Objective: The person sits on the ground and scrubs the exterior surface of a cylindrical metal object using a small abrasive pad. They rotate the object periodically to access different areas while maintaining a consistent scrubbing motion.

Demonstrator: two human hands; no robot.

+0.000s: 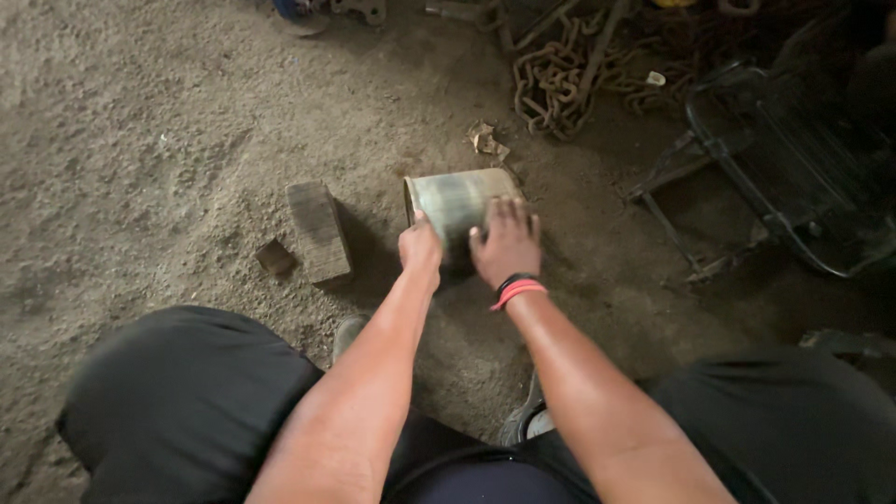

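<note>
Metal cylinder (pixel 459 207) is lying on its side on the dirt floor (pixel 140 140), gripped at its near end by left hand (pixel 420 246); right hand (pixel 507 243) is laid flat on top, fingers spread. Wooden block (pixel 318 231) at 9 o'clock, chain (pixel 551 84) at 1 o'clock. Risk: cylinder could be rolled off by uneven pressure.

A rough workshop or scrapyard floor, by the look of it: bare packed dirt floor (pixel 140 121) underfoot, a heap of rusty chain (pixel 553 86) tangled with metal rods at the top, a black metal wire frame (pixel 793 159) lying at the right, a wooden block (pixel 318 231) and scraps on the ground.
</note>
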